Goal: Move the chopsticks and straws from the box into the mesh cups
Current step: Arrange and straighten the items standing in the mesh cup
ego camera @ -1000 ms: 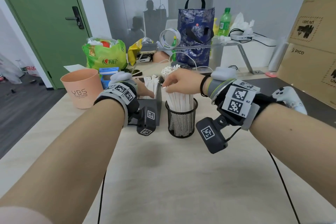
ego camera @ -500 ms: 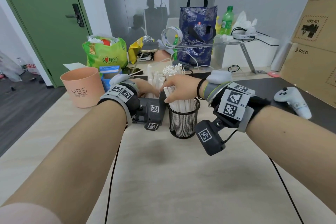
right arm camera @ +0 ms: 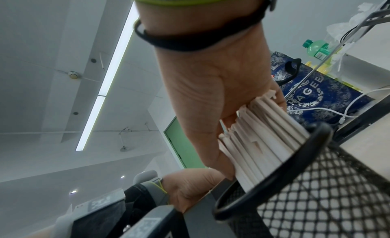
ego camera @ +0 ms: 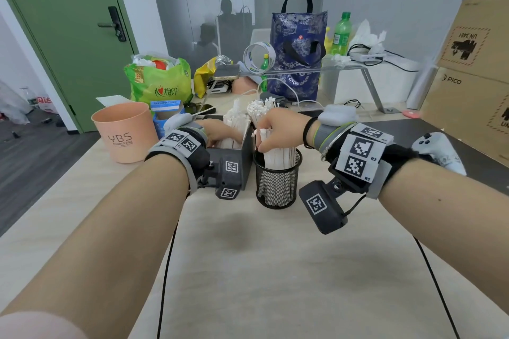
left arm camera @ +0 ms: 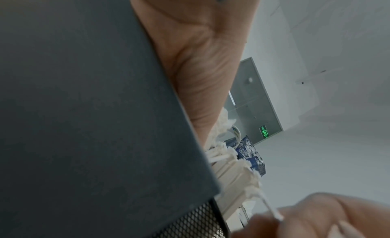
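Note:
A black mesh cup (ego camera: 277, 183) stands mid-table, packed with white paper-wrapped sticks (ego camera: 278, 155). My right hand (ego camera: 261, 143) sits on top of it, fingers curled round the upper ends of those sticks (right arm camera: 263, 138); in the left wrist view it pinches a thin one (left arm camera: 272, 208). Left of the cup and touching it is the dark grey box (ego camera: 242, 157), holding more wrapped sticks (ego camera: 234, 129). My left hand (ego camera: 213, 140) reaches into the box; its fingers are hidden among the sticks, and the palm (left arm camera: 200, 66) lies against the box wall (left arm camera: 84, 108).
A peach plastic cup (ego camera: 124, 132) stands left of the box. Behind are a green bag (ego camera: 159, 82), a blue tote (ego camera: 297, 55) and loose cables. A white controller (ego camera: 438, 151) and cardboard boxes (ego camera: 473, 91) are on the right.
My right hand came down from above the cup onto the tops of the sticks in it. My left hand sank deeper into the box.

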{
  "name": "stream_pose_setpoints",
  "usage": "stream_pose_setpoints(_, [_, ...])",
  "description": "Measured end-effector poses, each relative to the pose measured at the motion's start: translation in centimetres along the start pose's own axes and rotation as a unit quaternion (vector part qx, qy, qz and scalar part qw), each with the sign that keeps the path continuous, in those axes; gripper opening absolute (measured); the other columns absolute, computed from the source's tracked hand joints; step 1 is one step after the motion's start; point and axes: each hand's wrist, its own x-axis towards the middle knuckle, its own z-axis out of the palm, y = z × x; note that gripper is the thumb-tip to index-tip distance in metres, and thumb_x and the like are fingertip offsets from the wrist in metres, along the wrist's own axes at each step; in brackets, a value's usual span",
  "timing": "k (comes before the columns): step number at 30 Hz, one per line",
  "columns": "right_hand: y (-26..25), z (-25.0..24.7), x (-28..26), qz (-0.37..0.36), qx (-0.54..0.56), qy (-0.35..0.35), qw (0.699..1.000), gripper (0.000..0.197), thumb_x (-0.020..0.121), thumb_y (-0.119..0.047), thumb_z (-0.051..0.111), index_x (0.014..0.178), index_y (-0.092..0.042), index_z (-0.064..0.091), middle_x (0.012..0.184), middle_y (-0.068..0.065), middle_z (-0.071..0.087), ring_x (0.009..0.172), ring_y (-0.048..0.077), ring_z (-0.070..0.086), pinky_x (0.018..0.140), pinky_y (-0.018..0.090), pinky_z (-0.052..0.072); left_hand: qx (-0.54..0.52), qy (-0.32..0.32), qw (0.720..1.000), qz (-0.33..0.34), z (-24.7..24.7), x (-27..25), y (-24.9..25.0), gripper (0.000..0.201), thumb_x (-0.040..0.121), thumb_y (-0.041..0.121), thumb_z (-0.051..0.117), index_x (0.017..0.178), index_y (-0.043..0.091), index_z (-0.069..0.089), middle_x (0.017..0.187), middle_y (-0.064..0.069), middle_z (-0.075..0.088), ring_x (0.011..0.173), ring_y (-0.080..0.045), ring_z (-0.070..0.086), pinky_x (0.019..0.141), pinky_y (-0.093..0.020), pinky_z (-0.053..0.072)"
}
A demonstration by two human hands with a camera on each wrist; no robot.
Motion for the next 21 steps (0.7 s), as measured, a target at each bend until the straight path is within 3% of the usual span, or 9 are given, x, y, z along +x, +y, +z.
stream_pose_setpoints(2, [0.2,-0.2,-0.1,0.008,-0.001,0.021,1.0,0.028,0.077,-0.016,0.07,0.103,-0.009,0.069,0.075,-0.007,0.049,0.074,0.013,0.048,0.054,0.017,0.035,-0.011,0.027,1.0,-0.003,-0.3,0.0,-0.2,0.064,0.08,0.046,0.067,0.125,0.005,0.049,0.116,-0.016,0.056,0.103,-0.024,0.055,0.086,-0.031,0.044])
stream_pose_setpoints(5, [0.4,-0.2,-0.2,0.025,0.003,0.025,0.999,0.048,0.079,-0.021,0.07,0.125,-0.013,0.056,0.107,0.002,0.052,0.097,0.019,0.051,0.076,0.023,0.041,-0.04,0.072,0.997,0.001,-0.7,-0.2,-0.7,0.08,0.076,0.05,0.069,0.134,0.0,0.046,0.128,-0.017,0.057,0.114,-0.031,0.057,0.095,-0.035,0.046])
stream_pose_setpoints(7, [0.4,0.0,-0.1,0.049,-0.012,0.015,0.999,0.054,0.08,-0.029,0.069,0.128,-0.008,0.056,0.126,0.008,0.057,0.114,0.025,0.055,0.092,0.028,0.046,-0.056,0.087,0.995,0.009,-0.8,0.0,-0.9,0.082,0.074,0.05,0.071,0.134,0.0,0.045,0.125,-0.015,0.057,0.107,-0.029,0.055,0.095,-0.035,0.045])
stream_pose_setpoints(9, [0.4,0.3,0.0,0.078,-0.024,0.016,0.997,0.062,0.079,-0.037,0.069,0.126,0.002,0.057,0.131,0.017,0.059,0.119,0.032,0.057,0.099,0.04,0.048,-0.048,0.087,0.995,0.013,-0.8,-0.3,-0.8,0.081,0.075,0.047,0.072,0.134,0.0,0.045,0.113,-0.011,0.054,0.1,-0.027,0.051,0.091,-0.034,0.044])
stream_pose_setpoints(12, [0.4,0.4,0.0,0.115,-0.028,0.02,0.993,0.072,0.075,-0.048,0.071,0.124,0.003,0.059,0.127,0.018,0.063,0.116,0.033,0.06,0.097,0.043,0.049,-0.037,0.096,0.995,0.014,-0.8,-1.0,-0.7,0.07,0.078,0.042,0.07,0.13,0.0,0.048,0.105,-0.009,0.049,0.095,-0.025,0.048,0.081,-0.031,0.041])
stream_pose_setpoints(16, [0.3,0.3,0.0,0.135,-0.038,-0.004,0.99,0.078,0.067,-0.065,0.068,0.117,-0.005,0.062,0.114,0.01,0.066,0.105,0.027,0.063,0.09,0.038,0.053,-0.044,0.129,0.99,0.037,-0.6,-1.4,-0.4,0.059,0.076,0.038,0.071,0.117,-0.001,0.056,0.1,-0.011,0.055,0.088,-0.024,0.05,0.072,-0.03,0.04])
stream_pose_setpoints(18, [0.0,0.2,0.3,0.132,-0.045,-0.007,0.99,0.067,0.067,-0.07,0.064,0.092,-0.008,0.066,0.091,0.007,0.066,0.09,0.026,0.064,0.072,0.035,0.052,-0.046,0.131,0.989,0.043,-0.6,-1.6,-0.3,0.049,0.075,0.038,0.073,0.106,0.003,0.058,0.095,-0.011,0.056,0.084,-0.023,0.05,0.065,-0.03,0.039])
stream_pose_setpoints(19, [-0.3,0.2,0.3,0.131,-0.044,-0.005,0.99,0.061,0.067,-0.072,0.062,0.075,-0.012,0.06,0.076,0.004,0.059,0.078,0.024,0.06,0.061,0.032,0.045,-0.033,0.122,0.991,0.041,-0.5,-1.7,-0.4,0.045,0.075,0.04,0.073,0.1,0.006,0.057,0.092,-0.009,0.054,0.084,-0.023,0.051,0.066,-0.03,0.039])
stream_pose_setpoints(21, [-0.9,0.5,0.3,0.124,-0.039,-0.009,0.992,0.054,0.071,-0.069,0.061,0.067,-0.015,0.053,0.069,0.0,0.052,0.07,0.021,0.053,0.055,0.029,0.039,0.0,0.096,0.995,0.034,-0.1,-1.9,-0.4,0.035,0.076,0.037,0.071,0.091,0.007,0.058,0.089,-0.009,0.056,0.082,-0.024,0.052,0.067,-0.03,0.04])
